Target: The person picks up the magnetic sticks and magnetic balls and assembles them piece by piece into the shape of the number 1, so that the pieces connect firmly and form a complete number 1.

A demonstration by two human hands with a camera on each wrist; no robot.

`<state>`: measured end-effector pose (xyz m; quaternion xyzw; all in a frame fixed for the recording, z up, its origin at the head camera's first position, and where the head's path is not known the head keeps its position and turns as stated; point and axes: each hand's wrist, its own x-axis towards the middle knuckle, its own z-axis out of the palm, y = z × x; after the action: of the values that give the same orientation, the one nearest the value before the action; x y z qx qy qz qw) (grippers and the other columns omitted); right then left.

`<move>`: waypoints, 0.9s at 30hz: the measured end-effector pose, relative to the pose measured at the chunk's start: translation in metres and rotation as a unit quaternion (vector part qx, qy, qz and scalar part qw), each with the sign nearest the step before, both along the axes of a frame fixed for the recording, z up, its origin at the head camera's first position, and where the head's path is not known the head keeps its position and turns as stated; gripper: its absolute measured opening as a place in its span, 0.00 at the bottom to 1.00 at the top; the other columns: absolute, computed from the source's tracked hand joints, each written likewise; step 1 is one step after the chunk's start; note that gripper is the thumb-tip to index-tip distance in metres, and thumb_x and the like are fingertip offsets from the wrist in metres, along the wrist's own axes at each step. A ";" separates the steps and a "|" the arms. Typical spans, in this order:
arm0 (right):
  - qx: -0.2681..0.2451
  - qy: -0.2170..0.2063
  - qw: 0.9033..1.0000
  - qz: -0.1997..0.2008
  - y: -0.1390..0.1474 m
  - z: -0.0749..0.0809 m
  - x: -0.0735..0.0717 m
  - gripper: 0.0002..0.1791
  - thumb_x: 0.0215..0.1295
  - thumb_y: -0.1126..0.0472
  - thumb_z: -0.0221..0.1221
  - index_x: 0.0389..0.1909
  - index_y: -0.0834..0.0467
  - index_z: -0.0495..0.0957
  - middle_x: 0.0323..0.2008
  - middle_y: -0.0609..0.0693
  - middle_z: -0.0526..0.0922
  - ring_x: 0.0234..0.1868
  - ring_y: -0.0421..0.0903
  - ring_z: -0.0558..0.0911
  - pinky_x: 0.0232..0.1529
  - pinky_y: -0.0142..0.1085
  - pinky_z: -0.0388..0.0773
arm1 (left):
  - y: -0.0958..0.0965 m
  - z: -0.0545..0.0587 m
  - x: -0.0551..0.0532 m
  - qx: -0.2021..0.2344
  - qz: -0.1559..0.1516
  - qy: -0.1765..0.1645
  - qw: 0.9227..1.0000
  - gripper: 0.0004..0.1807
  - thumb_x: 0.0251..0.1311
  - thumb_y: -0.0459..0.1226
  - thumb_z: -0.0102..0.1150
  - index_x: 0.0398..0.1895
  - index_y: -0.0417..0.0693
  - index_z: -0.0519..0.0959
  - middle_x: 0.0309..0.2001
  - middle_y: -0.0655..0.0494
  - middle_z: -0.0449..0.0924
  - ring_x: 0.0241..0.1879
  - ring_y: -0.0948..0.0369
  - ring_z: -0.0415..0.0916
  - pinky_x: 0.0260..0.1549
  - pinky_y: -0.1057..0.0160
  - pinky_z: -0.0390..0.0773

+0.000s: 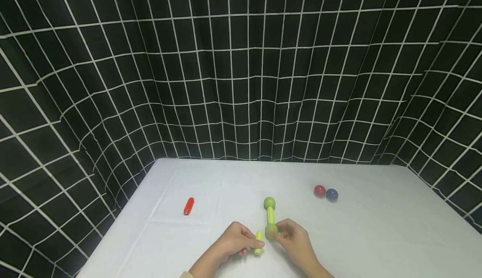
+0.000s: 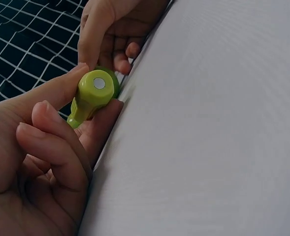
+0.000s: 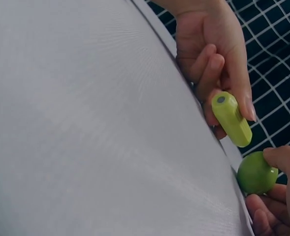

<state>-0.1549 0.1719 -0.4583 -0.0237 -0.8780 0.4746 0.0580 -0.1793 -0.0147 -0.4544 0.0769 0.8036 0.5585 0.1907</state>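
Observation:
Between thumb and fingers, my left hand (image 1: 234,241) pinches a yellow-green magnetic rod (image 1: 258,235). A round metal disc marks the rod's end in the left wrist view. Just to its right, my right hand (image 1: 296,243) holds a green ball (image 3: 257,173) with thumb and fingertips. That ball is at the near end of a joined piece: a second yellow-green rod (image 1: 270,215) runs from it to another green ball (image 1: 269,202) farther off. In the head view a narrow gap separates the left hand's rod from the near ball.
A red rod (image 1: 189,206) lies on the white-covered table (image 1: 158,236) to the left. Toward the back right, a dark red ball (image 1: 319,191) and a blue ball (image 1: 332,195) sit side by side. Black cloth with a white grid (image 1: 241,81) hangs behind the table and along its sides.

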 end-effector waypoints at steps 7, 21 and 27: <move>-0.008 0.009 1.000 0.001 -0.001 0.001 -0.004 0.20 0.50 0.49 0.67 0.37 0.59 0.78 0.32 0.47 0.83 0.22 0.36 0.74 0.23 0.26 0.73 | 0.007 0.000 0.005 0.002 -0.011 0.006 1.000 0.11 0.40 0.43 0.73 0.20 0.45 0.83 0.13 0.61 0.75 0.08 0.71 0.59 0.09 0.77 0.61; -0.011 0.001 1.000 -0.006 -0.003 0.001 -0.004 0.19 0.50 0.49 0.68 0.36 0.59 0.78 0.31 0.47 0.82 0.22 0.36 0.74 0.23 0.26 0.72 | 0.013 0.000 0.007 -0.005 -0.017 0.008 1.000 0.11 0.40 0.44 0.73 0.20 0.47 0.83 0.13 0.61 0.76 0.08 0.71 0.58 0.09 0.76 0.62; -0.010 0.007 1.000 -0.002 -0.002 -0.001 -0.005 0.19 0.50 0.50 0.67 0.37 0.59 0.78 0.33 0.48 0.83 0.22 0.36 0.74 0.23 0.26 0.73 | 0.016 -0.001 0.007 0.000 -0.024 0.013 1.000 0.11 0.41 0.43 0.72 0.19 0.47 0.83 0.10 0.63 0.73 0.08 0.71 0.58 0.09 0.76 0.62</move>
<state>-0.1601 0.1702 -0.4588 -0.0222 -0.8727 0.4833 0.0649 -0.1722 0.0008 -0.4557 0.1034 0.8036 0.5531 0.1940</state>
